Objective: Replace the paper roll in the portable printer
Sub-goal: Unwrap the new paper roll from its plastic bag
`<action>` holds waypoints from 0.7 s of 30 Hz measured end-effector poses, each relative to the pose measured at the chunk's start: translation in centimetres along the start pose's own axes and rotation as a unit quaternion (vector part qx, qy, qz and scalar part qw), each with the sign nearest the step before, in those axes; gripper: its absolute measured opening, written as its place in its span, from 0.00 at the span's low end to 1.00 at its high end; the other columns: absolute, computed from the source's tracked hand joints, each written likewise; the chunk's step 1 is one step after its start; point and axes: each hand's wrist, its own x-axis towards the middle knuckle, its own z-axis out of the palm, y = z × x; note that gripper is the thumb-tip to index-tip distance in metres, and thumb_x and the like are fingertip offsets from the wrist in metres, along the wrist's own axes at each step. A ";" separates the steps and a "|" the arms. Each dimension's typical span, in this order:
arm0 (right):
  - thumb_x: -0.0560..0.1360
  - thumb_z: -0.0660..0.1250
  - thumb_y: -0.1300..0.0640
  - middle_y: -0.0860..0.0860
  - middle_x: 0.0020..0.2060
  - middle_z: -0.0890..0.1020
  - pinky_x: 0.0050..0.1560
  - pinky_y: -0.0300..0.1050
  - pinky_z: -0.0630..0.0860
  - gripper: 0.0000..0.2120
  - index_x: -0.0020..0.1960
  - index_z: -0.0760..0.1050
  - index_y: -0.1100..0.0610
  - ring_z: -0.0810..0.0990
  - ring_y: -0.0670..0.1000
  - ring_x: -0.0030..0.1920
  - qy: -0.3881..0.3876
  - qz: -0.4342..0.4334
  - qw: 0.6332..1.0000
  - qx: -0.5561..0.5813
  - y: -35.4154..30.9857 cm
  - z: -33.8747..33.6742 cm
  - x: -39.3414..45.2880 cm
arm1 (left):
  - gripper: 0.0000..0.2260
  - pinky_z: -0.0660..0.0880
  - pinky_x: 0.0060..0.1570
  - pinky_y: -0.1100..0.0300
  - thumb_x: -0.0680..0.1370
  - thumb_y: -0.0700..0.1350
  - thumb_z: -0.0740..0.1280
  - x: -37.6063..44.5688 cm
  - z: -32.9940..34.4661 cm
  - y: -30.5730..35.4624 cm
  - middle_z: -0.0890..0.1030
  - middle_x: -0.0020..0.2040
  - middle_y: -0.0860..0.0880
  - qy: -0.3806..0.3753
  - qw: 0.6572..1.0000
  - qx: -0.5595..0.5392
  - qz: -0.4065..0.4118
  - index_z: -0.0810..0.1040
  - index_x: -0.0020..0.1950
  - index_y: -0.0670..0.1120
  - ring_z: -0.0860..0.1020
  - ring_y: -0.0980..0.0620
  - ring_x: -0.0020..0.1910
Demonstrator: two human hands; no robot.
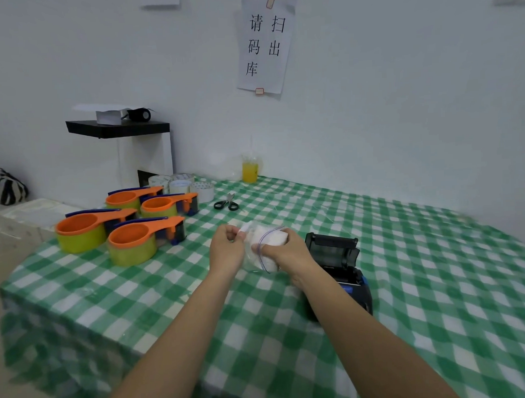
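Note:
A clear zip bag (264,245) with white paper rolls inside is held above the green checked table (421,267). My left hand (227,249) pinches the bag's left edge. My right hand (287,251) grips the bag and the white roll (273,237) in it from the right. The black portable printer (338,270) lies just right of my right hand, its lid (331,241) standing open. My right forearm hides part of the printer's front.
Several orange-and-yellow tape dispensers (122,230) stand at the left, with tape rolls (183,183) behind them. Black scissors (227,203) and a cup of yellow drink (250,169) sit further back. A black shelf (119,128) is on the wall.

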 end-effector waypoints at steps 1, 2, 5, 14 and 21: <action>0.62 0.79 0.57 0.54 0.55 0.79 0.49 0.47 0.78 0.29 0.60 0.72 0.56 0.78 0.54 0.53 0.005 -0.012 1.000 -0.017 -0.1 0.0 -0.2 | 0.02 0.68 0.36 0.59 0.78 0.42 0.62 0.1 0.0 -0.1 0.75 0.46 0.47 0.006 1.000 -0.001 -0.003 0.72 0.48 0.45 0.73 0.49 0.42; 0.62 0.79 0.57 0.53 0.55 0.78 0.48 0.46 0.78 0.29 0.60 0.72 0.55 0.77 0.54 0.54 0.008 -0.029 0.999 -0.036 -0.2 -0.1 -0.3 | 0.02 0.67 0.34 0.61 0.79 0.42 0.62 0.3 -0.1 -0.1 0.75 0.46 0.47 0.013 1.000 0.002 -0.005 0.71 0.49 0.45 0.73 0.50 0.40; 0.63 0.78 0.57 0.50 0.56 0.77 0.53 0.49 0.78 0.28 0.60 0.73 0.51 0.76 0.52 0.56 0.005 -0.071 0.997 -0.043 -0.5 -0.6 -0.8 | 0.03 0.65 0.32 0.61 0.80 0.43 0.60 0.9 -0.4 -0.1 0.74 0.46 0.48 0.038 0.999 0.015 -0.017 0.70 0.50 0.44 0.70 0.53 0.36; 0.64 0.77 0.63 0.52 0.55 0.78 0.55 0.56 0.79 0.25 0.57 0.72 0.49 0.78 0.55 0.55 -0.009 -0.036 0.996 0.085 -1.5 -1.7 -1.0 | 0.12 0.70 0.48 0.54 0.79 0.44 0.60 2.6 -1.1 0.0 0.75 0.60 0.43 0.007 0.996 0.047 -0.073 0.68 0.62 0.43 0.75 0.45 0.50; 0.65 0.77 0.63 0.53 0.57 0.78 0.42 0.47 0.80 0.27 0.60 0.72 0.49 0.79 0.55 0.55 0.020 -0.074 0.991 0.105 -2.1 -4.4 -1.2 | 0.19 0.67 0.65 0.47 0.78 0.51 0.60 1.7 -0.2 0.9 0.70 0.68 0.42 -0.006 0.980 0.199 0.025 0.69 0.67 0.46 0.69 0.42 0.66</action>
